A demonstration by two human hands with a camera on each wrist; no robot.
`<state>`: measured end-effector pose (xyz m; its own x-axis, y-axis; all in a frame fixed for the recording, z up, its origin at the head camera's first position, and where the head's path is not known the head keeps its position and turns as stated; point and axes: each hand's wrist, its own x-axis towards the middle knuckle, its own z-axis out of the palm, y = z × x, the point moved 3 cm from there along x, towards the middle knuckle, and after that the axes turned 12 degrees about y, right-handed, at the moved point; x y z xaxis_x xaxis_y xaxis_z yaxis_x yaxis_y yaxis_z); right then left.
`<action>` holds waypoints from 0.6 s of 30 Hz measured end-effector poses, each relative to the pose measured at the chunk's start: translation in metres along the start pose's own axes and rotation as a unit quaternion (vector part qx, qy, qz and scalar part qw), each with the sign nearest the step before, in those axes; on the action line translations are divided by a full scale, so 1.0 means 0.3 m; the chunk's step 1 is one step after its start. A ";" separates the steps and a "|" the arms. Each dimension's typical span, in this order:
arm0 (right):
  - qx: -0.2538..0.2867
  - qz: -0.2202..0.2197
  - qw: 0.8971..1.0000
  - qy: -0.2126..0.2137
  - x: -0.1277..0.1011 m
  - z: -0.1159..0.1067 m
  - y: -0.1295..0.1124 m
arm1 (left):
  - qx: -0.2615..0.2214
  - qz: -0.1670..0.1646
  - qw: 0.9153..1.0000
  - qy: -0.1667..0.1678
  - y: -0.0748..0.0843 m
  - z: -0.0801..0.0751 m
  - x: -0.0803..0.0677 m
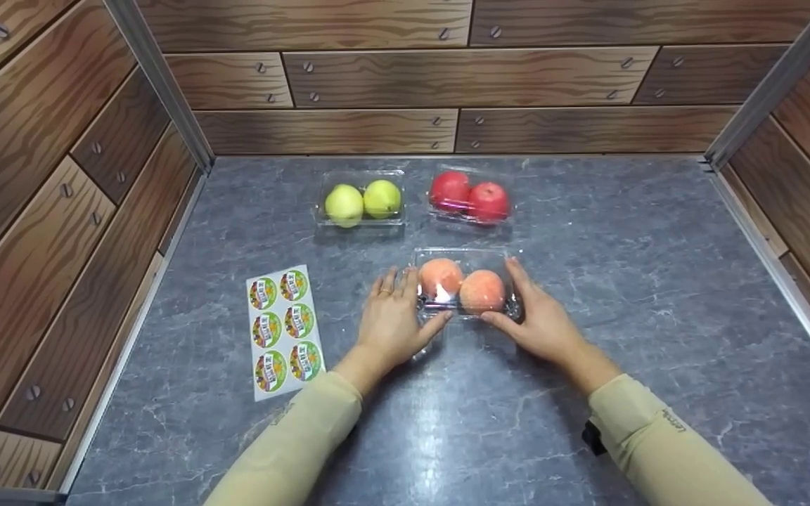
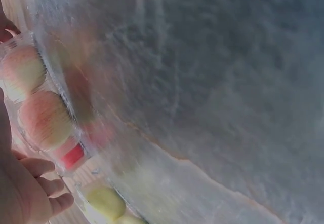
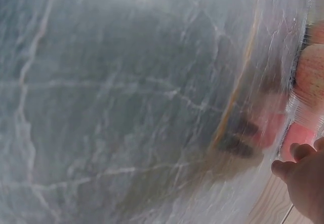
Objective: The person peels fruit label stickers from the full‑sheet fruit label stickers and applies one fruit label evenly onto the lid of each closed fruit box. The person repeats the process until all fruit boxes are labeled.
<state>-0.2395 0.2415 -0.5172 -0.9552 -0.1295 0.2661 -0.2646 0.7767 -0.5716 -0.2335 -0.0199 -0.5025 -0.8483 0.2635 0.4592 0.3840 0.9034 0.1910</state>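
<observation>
Grey marble tabletop (image 1: 588,295) carries our clear peach clamshell (image 1: 466,254) at centre, left hand (image 1: 392,325) and right hand (image 1: 542,325) clamped on its sides at nine and three o'clock, where hard squeezing could, we judge, buckle its thin plastic.

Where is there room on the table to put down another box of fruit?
The right side of the table is bare, from the red apples to the right wall. The near edge between the two sleeves is free too. It is crowded in the middle: both hands hold the peach box, the green apples sit behind, and the sticker sheet lies left.
</observation>
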 end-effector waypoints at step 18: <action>0.000 -0.005 1.000 0.011 -0.003 -0.002 -0.003 | 0.002 -0.003 1.000 0.005 0.003 -0.001 -0.005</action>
<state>-0.2382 0.2413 -0.5165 -0.9494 -0.1235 0.2887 -0.2740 0.7751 -0.5694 -0.2318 -0.0198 -0.5027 -0.8470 0.2537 0.4671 0.3768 0.9064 0.1910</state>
